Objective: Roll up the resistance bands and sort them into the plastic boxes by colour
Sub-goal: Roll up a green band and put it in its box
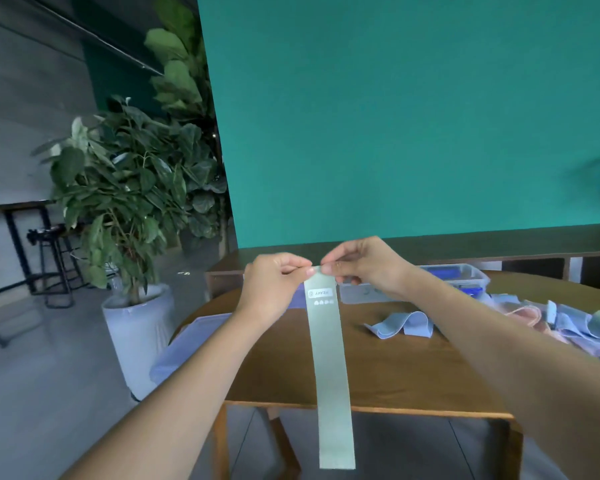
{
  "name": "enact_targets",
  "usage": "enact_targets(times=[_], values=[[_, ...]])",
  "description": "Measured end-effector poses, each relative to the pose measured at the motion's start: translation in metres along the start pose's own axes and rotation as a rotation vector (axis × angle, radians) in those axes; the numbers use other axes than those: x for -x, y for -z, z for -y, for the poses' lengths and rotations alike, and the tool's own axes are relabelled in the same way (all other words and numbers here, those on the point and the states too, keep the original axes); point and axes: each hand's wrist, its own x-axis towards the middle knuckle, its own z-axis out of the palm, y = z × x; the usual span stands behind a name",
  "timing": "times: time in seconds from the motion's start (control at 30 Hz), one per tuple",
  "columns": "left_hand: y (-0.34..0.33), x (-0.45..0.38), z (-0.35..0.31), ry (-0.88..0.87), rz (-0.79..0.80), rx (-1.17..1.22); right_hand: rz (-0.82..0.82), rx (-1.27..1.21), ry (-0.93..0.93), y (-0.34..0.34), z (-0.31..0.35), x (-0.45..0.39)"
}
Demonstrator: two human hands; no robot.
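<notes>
Pinching the top end of one grey-green resistance band (329, 358) between left hand (274, 282) and right hand (364, 268), hanging past the table (291, 368) near edge; two plastic boxes (465, 275) behind.

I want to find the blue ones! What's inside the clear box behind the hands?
Inside the clear plastic box something dark blue shows near the top. The right hand and the hanging green band cover the box's left part, so the rest stays hidden.
</notes>
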Motion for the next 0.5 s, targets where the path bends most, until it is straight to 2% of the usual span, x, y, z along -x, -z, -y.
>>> enact_targets(times=[0.2, 0.5], values=[[-0.033, -0.015, 0.078, 0.114, 0.019, -0.109, -0.021, -0.006, -0.075, -0.028, -0.082, -0.037], [-0.077, -0.056, 0.178, 0.204, 0.09, -0.084, -0.061, -0.086, -0.182, -0.047, -0.187, -0.094]])
